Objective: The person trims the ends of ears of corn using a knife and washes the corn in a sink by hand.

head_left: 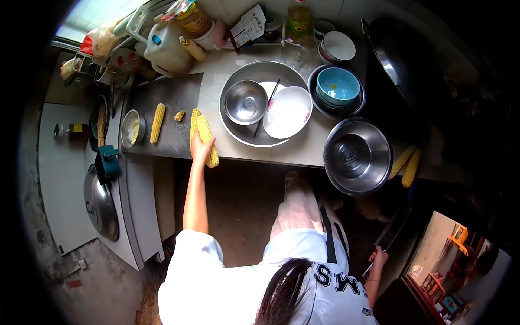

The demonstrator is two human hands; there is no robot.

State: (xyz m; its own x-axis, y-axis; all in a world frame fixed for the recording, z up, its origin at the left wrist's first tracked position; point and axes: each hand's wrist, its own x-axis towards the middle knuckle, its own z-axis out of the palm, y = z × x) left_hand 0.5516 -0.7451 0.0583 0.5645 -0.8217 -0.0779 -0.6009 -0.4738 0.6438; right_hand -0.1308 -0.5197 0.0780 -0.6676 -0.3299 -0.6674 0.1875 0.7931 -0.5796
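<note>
My left hand, left of centre at the counter edge, is found partly closed around two corn cobs, held side by side; how tightly, I cannot tell. My right hand, lower right, is found closed on the handle of a long dark-bladed knife, blade pointing up and to the right. Noted left of the held cobs: a small corn piece and a single cob, both lying on a dark board, and a small bowl with pale contents. Upper centre, a wide basin contains a steel bowl and a white dish. At right, two further cobs lie just beside a steel basin.
</note>
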